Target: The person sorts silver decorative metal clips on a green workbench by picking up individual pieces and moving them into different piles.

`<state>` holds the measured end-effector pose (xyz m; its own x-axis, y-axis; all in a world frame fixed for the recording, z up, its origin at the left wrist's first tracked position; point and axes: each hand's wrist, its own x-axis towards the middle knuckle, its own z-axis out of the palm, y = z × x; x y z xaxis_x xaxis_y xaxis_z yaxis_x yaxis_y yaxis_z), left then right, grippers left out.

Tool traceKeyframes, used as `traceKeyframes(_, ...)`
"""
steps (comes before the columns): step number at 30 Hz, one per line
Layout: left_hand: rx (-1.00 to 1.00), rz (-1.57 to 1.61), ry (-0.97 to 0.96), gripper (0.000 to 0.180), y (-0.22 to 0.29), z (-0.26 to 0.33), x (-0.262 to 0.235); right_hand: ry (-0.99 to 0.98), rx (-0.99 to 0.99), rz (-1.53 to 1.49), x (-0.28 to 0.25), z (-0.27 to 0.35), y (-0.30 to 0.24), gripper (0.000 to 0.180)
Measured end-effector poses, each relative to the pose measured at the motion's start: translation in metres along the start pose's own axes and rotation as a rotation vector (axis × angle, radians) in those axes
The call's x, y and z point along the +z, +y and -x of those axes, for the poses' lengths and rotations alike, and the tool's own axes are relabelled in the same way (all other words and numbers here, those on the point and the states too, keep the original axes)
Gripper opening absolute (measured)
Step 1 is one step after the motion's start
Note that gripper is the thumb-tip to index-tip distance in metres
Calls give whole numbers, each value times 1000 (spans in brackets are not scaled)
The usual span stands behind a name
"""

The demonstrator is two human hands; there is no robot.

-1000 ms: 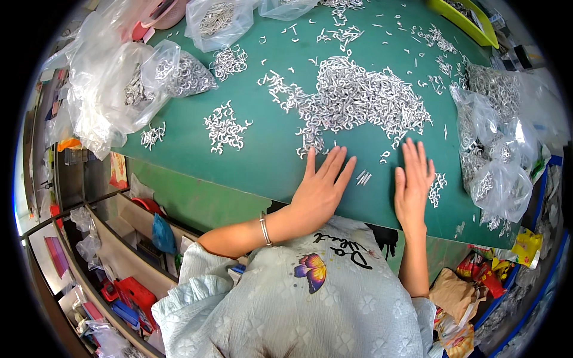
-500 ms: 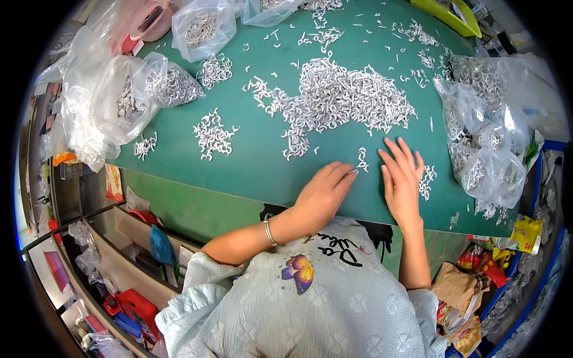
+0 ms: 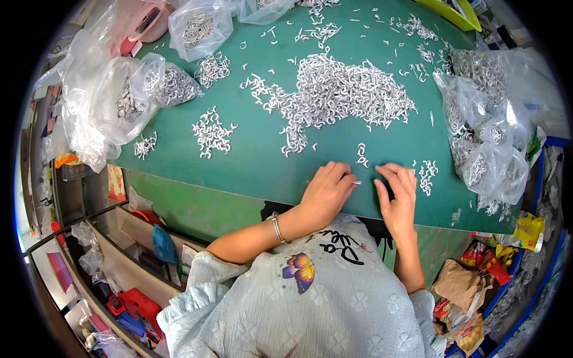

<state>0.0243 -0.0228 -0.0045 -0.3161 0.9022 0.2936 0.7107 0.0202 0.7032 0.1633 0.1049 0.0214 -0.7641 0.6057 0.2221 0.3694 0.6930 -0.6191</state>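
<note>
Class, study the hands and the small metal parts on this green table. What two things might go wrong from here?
1. The left hand holds slim metal pieces with their ends sticking out, so one might slip and drop.
2. A small pile of curved parts lies just beside the right hand, so a careless sideways sweep could scatter it.

From here the small pieces (image 3: 352, 92) look like bright metal, the table (image 3: 250, 170) smooth and fairly matt. The clear bags (image 3: 504, 170) are thin, glossy plastic, the bracelet (image 3: 277, 228) shiny metal, the shirt (image 3: 245, 316) crinkled cloth.
</note>
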Motion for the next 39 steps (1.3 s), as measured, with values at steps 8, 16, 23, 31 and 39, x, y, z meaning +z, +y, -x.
traceKeyframes(8,77,-79,-63,20,-6,9,-12,-60,36,-98,3,8,-12,25)
traceKeyframes(16,-546,787,-505,19,17,38,-55,-253,-144,-250,13,8,-21,41)
traceKeyframes(23,-1197,2143,-358,54,-46,87,20,-390,-281,-133,31,21,-27,48)
traceKeyframes(31,-1098,2512,-455,56,-36,80,24,-329,-297,-115,23,23,-35,54)
traceKeyframes(39,-1151,2311,-294,50,-50,98,41,-560,-440,-255,28,47,-29,44)
